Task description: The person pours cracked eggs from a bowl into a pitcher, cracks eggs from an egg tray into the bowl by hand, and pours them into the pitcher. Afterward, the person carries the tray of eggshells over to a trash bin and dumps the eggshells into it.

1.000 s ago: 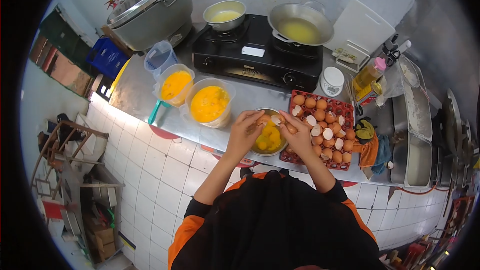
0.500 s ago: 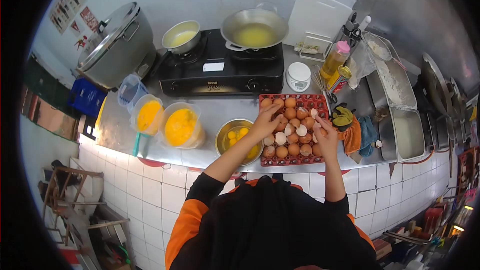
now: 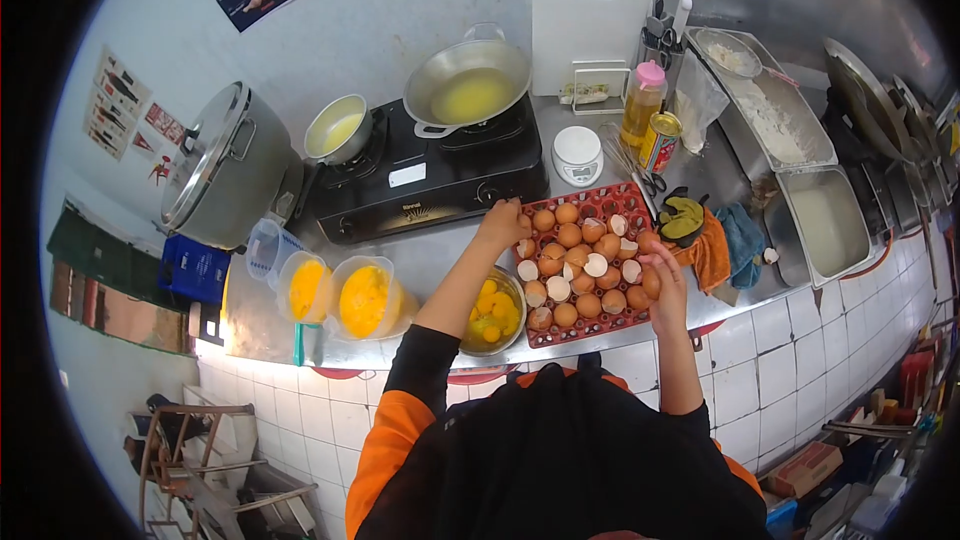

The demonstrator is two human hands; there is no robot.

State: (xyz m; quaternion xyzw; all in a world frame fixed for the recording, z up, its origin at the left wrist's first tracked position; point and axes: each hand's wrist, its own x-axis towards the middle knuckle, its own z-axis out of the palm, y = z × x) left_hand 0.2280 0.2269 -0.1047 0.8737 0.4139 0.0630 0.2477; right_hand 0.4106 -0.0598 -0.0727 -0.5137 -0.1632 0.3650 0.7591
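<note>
My left hand [image 3: 507, 222] is closed with curled fingers at the far left corner of the red egg tray [image 3: 597, 202], close to the stove front. What it grips, if anything, is hidden. At the tray's right side, my right hand [image 3: 668, 285] is closed around a brown egg [image 3: 652, 286], with another brown egg [image 3: 648, 240] at its fingertips. The tray carries several brown eggs and broken shells [image 3: 596, 265]. Left of it, partly behind my left forearm, stands a metal bowl [image 3: 521, 332] with several yolks [image 3: 492, 310] in clear egg white.
Two plastic containers [image 3: 392, 312] of beaten egg stand left of the bowl. Behind are a black gas stove [image 3: 400, 218] with a pan [image 3: 470, 55] and a pot [image 3: 340, 130], a white scale [image 3: 577, 156] and an oil bottle [image 3: 642, 105]. Cloths [image 3: 705, 262] lie right of the tray.
My left hand has left the eggs and moved to the tray's far left corner. My right hand remains at the tray's right side. The whole view has turned and shifted.
</note>
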